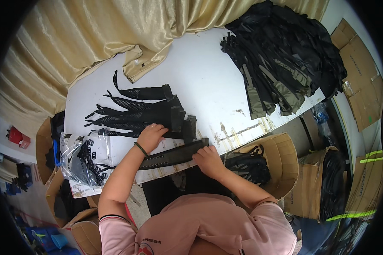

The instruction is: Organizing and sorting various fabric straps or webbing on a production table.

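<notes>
The left hand (150, 135) lies flat, fingers spread narrow, pressing on the near edge of a fanned pile of black mesh straps (136, 111) on the white table (200, 80). The right hand (208, 158) pinches the end of one long black strap (174, 155) that stretches leftward from it, passing just below the left wrist. A clear bag of black buckles (83, 159) sits left of the left hand; an open carton of straps (253, 163) is just right of the right hand. To lay this strap well, it seems wise to keep it taut and flat — the left palm steadying the pile — so nothing twists.
</notes>
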The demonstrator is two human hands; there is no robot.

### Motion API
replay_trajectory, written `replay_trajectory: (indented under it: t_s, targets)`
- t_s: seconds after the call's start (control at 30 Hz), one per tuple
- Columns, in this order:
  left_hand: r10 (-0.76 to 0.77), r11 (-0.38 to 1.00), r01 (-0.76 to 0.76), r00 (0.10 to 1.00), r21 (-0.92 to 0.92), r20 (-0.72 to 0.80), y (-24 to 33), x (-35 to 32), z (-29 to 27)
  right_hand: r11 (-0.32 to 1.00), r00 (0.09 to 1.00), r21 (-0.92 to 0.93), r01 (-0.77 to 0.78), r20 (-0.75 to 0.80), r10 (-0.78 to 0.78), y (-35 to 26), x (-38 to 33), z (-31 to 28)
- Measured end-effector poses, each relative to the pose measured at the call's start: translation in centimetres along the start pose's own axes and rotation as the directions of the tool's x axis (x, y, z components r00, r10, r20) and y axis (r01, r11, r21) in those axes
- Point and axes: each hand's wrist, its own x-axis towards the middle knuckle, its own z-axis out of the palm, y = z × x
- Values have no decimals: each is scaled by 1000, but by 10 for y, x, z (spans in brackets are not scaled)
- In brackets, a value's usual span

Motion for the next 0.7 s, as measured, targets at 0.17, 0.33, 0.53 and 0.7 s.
replay_trajectory:
  t_s: [0.17, 0.33, 0.53, 0.7]
  targets:
    - [-156, 978, 159, 987, -136, 32, -8, 13, -1, 990, 991, -51, -133, 25, 134, 7, 23, -7]
    - [-308, 816, 269, 951, -511, 8, -16, 10, 4, 962, 927, 145, -232, -266, 264, -1, 60, -40]
    - [-514, 569, 371, 857, -734, 35, 3, 12, -16, 914, 889, 330, -234, -309, 339, 16, 100, -28]
    - [-406, 753, 170, 880, -636, -246, 38, 24, -41, 897, 897, 423, -128, -336, 286, 17, 124, -23]
